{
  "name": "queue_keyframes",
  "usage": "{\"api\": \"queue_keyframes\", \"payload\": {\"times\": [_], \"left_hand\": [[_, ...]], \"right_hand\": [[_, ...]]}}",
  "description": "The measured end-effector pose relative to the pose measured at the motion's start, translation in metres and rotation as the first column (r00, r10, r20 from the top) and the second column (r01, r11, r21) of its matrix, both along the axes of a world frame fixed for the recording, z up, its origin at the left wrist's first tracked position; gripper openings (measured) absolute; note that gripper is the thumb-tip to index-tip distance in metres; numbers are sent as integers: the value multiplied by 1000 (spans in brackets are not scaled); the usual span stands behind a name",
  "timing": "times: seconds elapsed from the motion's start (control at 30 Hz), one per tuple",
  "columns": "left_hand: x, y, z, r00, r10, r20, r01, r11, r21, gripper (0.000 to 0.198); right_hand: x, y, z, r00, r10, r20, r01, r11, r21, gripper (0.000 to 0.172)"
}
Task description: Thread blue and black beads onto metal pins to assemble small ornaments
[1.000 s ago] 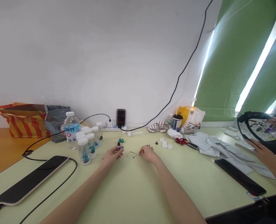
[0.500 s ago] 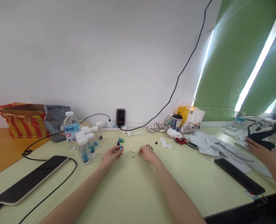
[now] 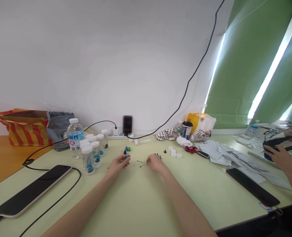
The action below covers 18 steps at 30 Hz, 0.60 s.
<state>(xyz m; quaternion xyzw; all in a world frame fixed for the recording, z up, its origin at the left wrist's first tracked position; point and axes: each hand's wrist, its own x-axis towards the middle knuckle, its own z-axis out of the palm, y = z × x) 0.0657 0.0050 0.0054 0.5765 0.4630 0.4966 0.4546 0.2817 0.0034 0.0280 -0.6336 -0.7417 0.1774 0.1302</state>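
My left hand (image 3: 118,164) is closed, thumb and fingers pinching a small shiny blue piece (image 3: 127,157) with a thin stem pointing up. Close beyond it on the table lie small green and blue shiny pieces (image 3: 128,149) and a black piece. My right hand (image 3: 156,162) rests low over the tabletop with its fingertips pinched together. What they hold is hidden. A thin dark rod (image 3: 141,162) lies by those fingertips. Some small black parts (image 3: 159,156) show just behind the right hand, and another black part (image 3: 165,151) stands apart to its right.
Clear white-lidded jars (image 3: 88,160) with blue pieces stand left, by a water bottle (image 3: 76,140). A tablet-like device (image 3: 33,189) and cable lie front left. White caps (image 3: 173,151), red-handled pliers (image 3: 190,149), papers (image 3: 222,154) and a black phone (image 3: 252,186) are right, near another person's hand (image 3: 280,156).
Both my hands stay almost still, with the blue piece held in the left. At the far right, the other person's hand and the black strapped item have shifted, and a second hand now shows there.
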Motion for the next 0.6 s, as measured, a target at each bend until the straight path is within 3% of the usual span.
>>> {"api": "queue_keyframes", "payload": {"times": [0.6], "left_hand": [[0, -1, 2, 1000, 3, 7, -3, 1000, -12, 21]], "right_hand": [[-2, 3, -2, 998, 10, 65, -11, 1000, 18, 18]]}}
